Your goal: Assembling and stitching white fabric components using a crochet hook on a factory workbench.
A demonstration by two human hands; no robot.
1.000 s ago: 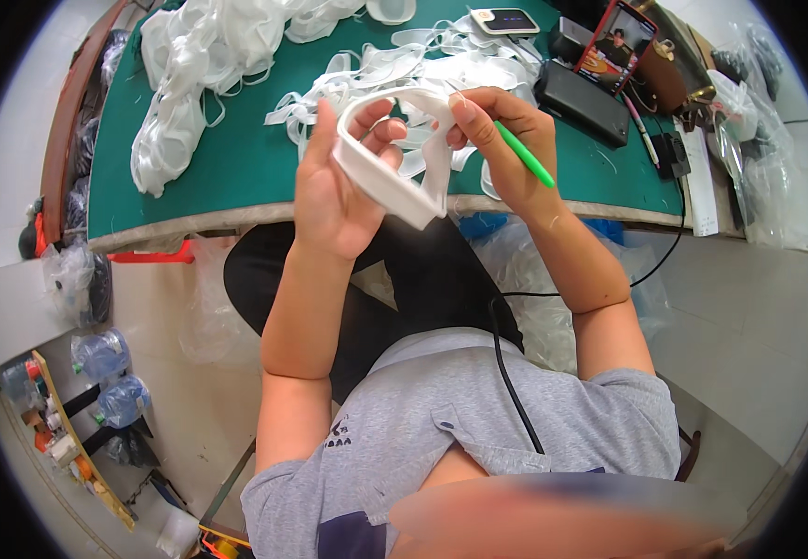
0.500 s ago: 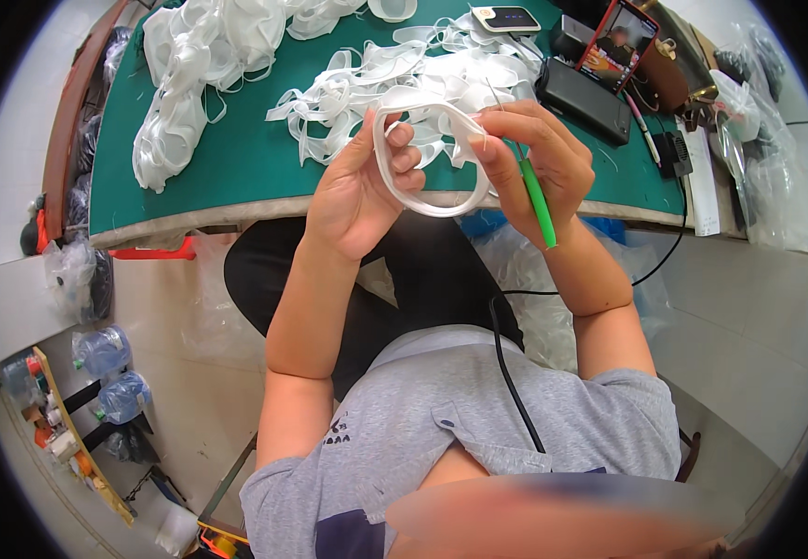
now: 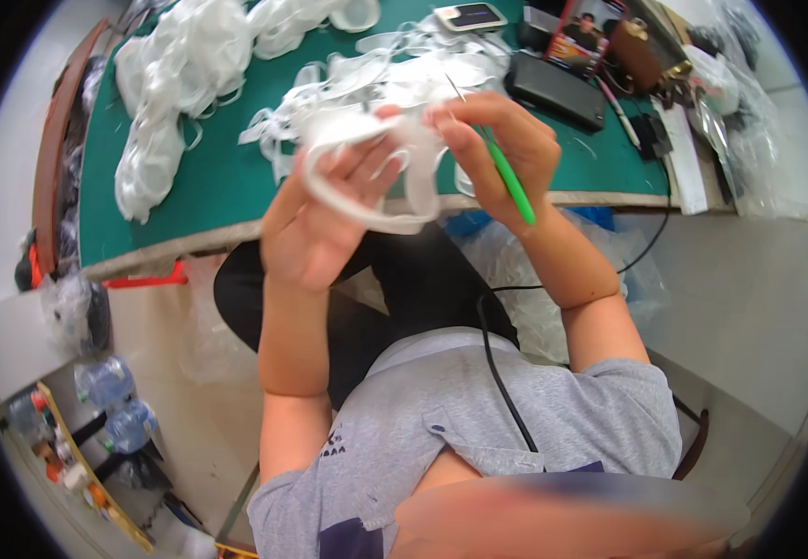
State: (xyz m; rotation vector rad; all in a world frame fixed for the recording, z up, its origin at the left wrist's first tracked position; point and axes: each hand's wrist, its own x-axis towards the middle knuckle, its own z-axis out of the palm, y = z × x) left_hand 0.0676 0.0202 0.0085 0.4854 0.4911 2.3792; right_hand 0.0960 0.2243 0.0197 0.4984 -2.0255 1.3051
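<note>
The white band (image 3: 394, 222) forms a rounded loop, its outline blurred and its opening facing up, held raised over the near edge of the green table (image 3: 222, 200). The slim tool (image 3: 510, 182) has a bright green handle and a thin metal shaft; it slants, shaft tip toward the table's far side, handle end toward its near edge.

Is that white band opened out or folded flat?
Opened out: the white band forms a loop, with the left hand's fingers showing through it.
</note>
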